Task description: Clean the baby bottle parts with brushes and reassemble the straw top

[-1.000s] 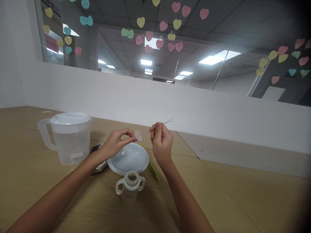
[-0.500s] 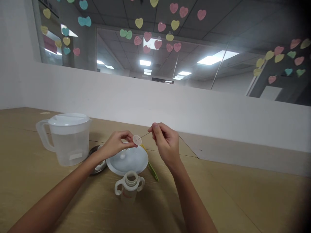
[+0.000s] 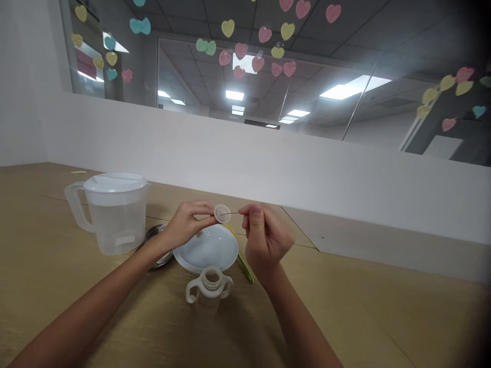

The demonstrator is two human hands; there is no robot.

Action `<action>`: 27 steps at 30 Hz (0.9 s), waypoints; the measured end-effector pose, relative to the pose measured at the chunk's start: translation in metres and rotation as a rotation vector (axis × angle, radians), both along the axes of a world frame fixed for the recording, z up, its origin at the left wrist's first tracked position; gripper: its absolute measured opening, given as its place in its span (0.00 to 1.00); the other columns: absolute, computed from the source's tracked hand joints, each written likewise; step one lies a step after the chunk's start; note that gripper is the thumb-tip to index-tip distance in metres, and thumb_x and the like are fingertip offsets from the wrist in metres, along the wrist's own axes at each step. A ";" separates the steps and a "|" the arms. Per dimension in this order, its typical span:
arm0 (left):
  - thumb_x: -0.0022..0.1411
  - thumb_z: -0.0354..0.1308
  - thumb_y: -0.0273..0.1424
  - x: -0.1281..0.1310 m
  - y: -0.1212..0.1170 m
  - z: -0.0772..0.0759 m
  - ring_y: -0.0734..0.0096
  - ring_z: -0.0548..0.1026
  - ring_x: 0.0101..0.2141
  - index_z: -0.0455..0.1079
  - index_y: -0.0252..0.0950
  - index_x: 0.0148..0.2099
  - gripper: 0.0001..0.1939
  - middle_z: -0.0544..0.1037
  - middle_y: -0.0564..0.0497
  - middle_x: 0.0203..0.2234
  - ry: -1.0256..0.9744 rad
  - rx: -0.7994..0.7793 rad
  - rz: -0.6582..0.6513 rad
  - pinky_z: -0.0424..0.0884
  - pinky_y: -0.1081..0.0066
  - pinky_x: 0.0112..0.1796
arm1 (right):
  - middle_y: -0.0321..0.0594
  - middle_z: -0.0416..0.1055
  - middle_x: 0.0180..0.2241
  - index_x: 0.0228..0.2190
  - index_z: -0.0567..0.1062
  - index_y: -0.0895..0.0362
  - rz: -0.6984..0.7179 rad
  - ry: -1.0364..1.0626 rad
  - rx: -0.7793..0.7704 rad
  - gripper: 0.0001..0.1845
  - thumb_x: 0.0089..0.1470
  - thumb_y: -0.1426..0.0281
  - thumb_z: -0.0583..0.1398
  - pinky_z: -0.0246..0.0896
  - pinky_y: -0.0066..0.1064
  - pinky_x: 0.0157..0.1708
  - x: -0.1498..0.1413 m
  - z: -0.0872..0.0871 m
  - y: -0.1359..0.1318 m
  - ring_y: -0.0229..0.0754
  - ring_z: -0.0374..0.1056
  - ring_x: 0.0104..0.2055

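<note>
My left hand [image 3: 194, 221] pinches a small translucent round piece, which looks like a bottle nipple [image 3: 222, 214], with its ringed face turned toward me. My right hand [image 3: 266, 236] is closed, thumb and forefinger gripping a thin dark needle [image 3: 231, 213]. The needle's far end meets the middle of the nipple's face; whether it goes through cannot be seen. Below both hands an open-topped baby bottle [image 3: 209, 291] with two side handles stands upright on the table. Behind the bottle is a white bowl [image 3: 207, 250], under the nipple.
A lidded translucent pitcher [image 3: 120, 220] stands at the left. Partly behind my left forearm lies a metal dish [image 3: 156, 232]. A yellow-green long-handled tool [image 3: 245, 268] rests right of the bowl. A white wall [image 3: 192, 148] closes off the table's [image 3: 364, 317] back.
My right hand has turned and lowered, bringing the needle from slanted to nearly level. The nipple now faces me more directly. The whole view has shifted slightly.
</note>
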State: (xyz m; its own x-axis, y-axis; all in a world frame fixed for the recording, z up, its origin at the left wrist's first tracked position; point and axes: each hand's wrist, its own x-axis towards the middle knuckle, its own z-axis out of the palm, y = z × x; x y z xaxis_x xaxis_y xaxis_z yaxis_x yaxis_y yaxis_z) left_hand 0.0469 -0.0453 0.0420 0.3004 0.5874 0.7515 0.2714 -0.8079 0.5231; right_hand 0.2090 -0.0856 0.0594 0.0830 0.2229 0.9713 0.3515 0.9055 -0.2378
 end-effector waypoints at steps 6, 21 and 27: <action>0.59 0.55 0.39 -0.001 0.001 -0.001 0.72 0.71 0.29 0.77 0.38 0.35 0.12 0.76 0.51 0.28 0.044 0.019 0.057 0.68 0.73 0.31 | 0.36 0.66 0.19 0.22 0.71 0.57 0.026 -0.081 -0.110 0.18 0.60 0.66 0.50 0.56 0.27 0.23 -0.011 -0.009 0.015 0.35 0.62 0.22; 0.60 0.54 0.42 -0.003 0.020 -0.007 0.72 0.70 0.27 0.75 0.36 0.30 0.16 0.74 0.50 0.22 0.122 0.231 0.108 0.64 0.72 0.30 | 0.33 0.60 0.16 0.22 0.73 0.57 -0.065 0.082 -0.040 0.17 0.59 0.66 0.53 0.52 0.27 0.20 0.005 0.013 -0.005 0.33 0.56 0.18; 0.61 0.53 0.38 -0.016 0.044 -0.023 0.70 0.70 0.28 0.75 0.36 0.33 0.14 0.76 0.49 0.25 0.374 0.340 0.228 0.62 0.71 0.32 | 0.30 0.53 0.14 0.19 0.68 0.55 -0.029 0.437 0.170 0.17 0.59 0.66 0.54 0.42 0.25 0.13 0.029 0.041 -0.036 0.31 0.50 0.15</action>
